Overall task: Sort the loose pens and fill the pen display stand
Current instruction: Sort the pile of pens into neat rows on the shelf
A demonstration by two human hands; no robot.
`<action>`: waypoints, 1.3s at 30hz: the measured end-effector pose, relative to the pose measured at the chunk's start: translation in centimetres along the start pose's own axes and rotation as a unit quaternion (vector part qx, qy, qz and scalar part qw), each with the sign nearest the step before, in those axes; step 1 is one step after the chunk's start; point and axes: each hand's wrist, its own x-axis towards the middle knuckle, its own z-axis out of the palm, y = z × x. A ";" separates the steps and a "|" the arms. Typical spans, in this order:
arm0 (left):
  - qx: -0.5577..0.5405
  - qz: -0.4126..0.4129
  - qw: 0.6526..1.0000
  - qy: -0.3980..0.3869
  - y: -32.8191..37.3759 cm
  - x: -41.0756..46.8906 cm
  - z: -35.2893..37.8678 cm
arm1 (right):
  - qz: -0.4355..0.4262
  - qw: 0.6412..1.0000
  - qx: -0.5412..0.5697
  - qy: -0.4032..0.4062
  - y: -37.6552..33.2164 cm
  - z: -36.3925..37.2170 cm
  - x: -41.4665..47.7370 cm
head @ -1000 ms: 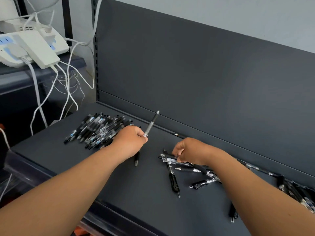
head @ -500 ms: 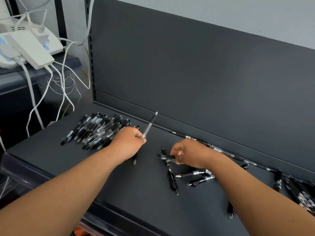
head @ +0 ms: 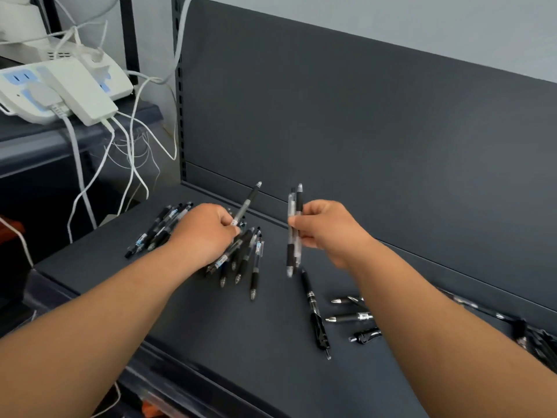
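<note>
1 pen (head: 247,203) is pinched, tip raised, in the curled fingers of the left hand (head: 208,233), which is held directly over the pen pile (head: 254,267) on the shelf (head: 211,327). A small upright bundle of pens (head: 294,233) is gripped by the right hand (head: 325,230) just right of the pile. Loose pens (head: 349,318) are scattered farther right of it.

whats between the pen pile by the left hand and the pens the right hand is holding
Only a bare strip of the dark shelf, in the head view; the pen pile and the held pens are apart.
</note>
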 end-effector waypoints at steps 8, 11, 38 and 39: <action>0.135 -0.026 0.989 0.055 -3.6 0.6 -3.2 | 0.157 0.982 0.096 -0.049 0.3 7.2 3.4; 0.165 -0.020 0.985 0.047 -4.4 0.7 -3.3 | 0.172 0.983 0.061 -0.025 1.0 8.0 4.6; 0.288 0.219 0.929 0.077 1.3 -1.2 2.9 | -0.139 0.839 -0.521 0.069 4.2 -1.3 -1.8; 0.290 0.237 0.924 0.074 2.1 -1.6 3.5 | -0.130 0.830 -0.538 0.074 4.6 -2.4 -2.6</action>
